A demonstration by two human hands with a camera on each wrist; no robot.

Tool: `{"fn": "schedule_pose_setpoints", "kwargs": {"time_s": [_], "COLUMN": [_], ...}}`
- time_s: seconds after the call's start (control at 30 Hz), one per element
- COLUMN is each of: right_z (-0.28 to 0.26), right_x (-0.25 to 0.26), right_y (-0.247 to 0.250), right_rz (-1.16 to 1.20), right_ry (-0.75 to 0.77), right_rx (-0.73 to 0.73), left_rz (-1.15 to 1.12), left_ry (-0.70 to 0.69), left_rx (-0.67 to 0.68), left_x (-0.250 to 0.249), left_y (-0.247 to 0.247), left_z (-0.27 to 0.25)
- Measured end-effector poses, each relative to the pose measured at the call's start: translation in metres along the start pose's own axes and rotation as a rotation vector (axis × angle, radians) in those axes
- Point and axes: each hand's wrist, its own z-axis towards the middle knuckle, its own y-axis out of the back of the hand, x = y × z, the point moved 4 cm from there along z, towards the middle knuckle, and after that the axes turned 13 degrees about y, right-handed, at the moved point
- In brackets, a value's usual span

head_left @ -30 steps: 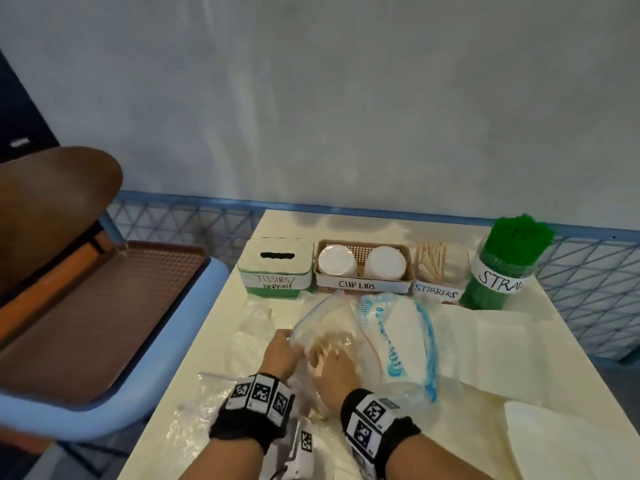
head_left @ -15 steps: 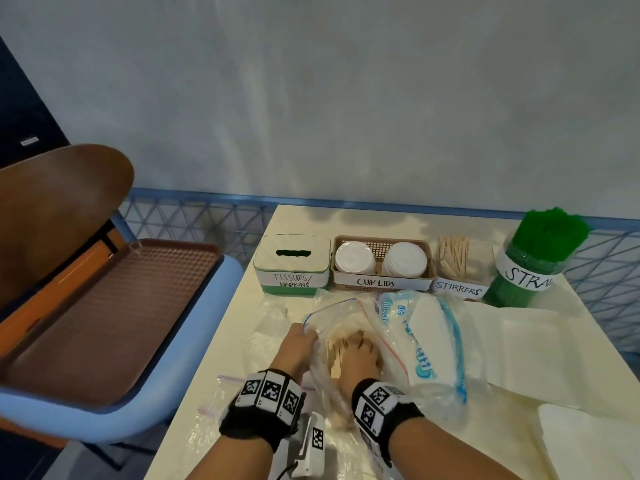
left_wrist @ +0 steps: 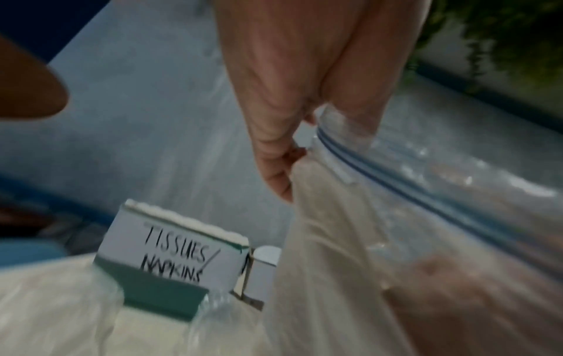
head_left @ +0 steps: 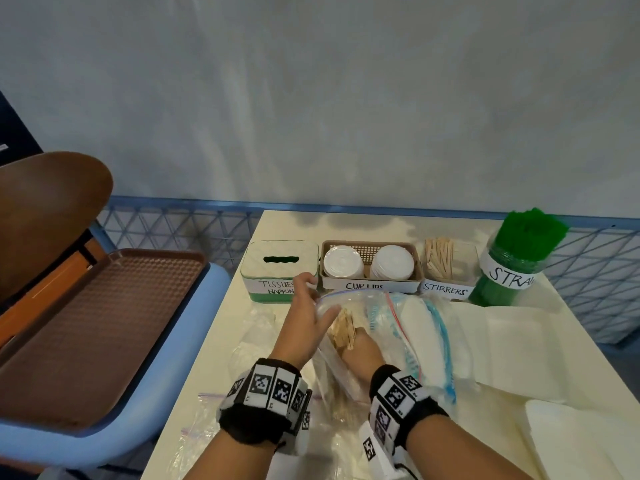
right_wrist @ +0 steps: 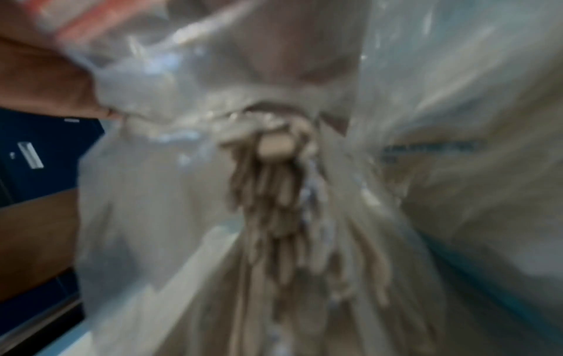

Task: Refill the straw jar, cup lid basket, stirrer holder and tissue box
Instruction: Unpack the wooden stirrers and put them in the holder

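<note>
On the table, near edge: a clear zip bag (head_left: 349,327) stands open-mouthed between both hands.
Left hand (head_left: 304,323): pinches the bag's rim at the blue zip strip (left_wrist: 365,166), thumb against forefinger, holding the mouth open.
Right hand (head_left: 363,351): reaches inside the bag, fingers closed around a bundle of wooden stirrers (head_left: 343,329); the right wrist view is blurred but shows the stick ends (right_wrist: 274,204) fanned out through the plastic.
Table (head_left: 242,323): cream top, set against a pale grey wall with a blue rail and lattice panel below it.
Back row, left to right: tissue box (head_left: 277,271) labelled TISSUES/NAPKINS; cup lid basket (head_left: 370,282) with two stacks of white lids; stirrer holder (head_left: 446,271), partly filled; straw jar (head_left: 512,258), packed with green straws.
Beside the bag, right: a plastic-wrapped tissue pack (head_left: 422,337) with blue print, touching the bag; loose white napkins (head_left: 512,341) spread further right.
Beside the bag, left: an empty crumpled clear bag (head_left: 256,337).
Left of the table: a blue chair (head_left: 156,393) carrying a brown tray (head_left: 104,323), with a brown wooden backrest.
</note>
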Motion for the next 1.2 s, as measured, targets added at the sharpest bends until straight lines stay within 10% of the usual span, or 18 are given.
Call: {"fn": "schedule_pose_setpoints", "kwargs": {"time_s": [0.23,1.03,1.2], "right_z": [-0.002,-0.029,-0.029], "right_x": [0.002,0.033,0.026], "right_y": [-0.003,0.005,0.003], "right_rz": [0.231,0.336,0.342], "right_ry": [0.037,0.429,0.373], "right_rx": [0.006,-0.044,-0.056], "left_rz": [0.408,0.576,0.274], "left_ry": [-0.325,0.166,0.119], "left_rx": [0.011,-0.074,0.217], "left_x": [-0.016,0.052,0.044], "left_y": [-0.007,0.012,0.011], "left_z": [0.0,0.036,0.033]}}
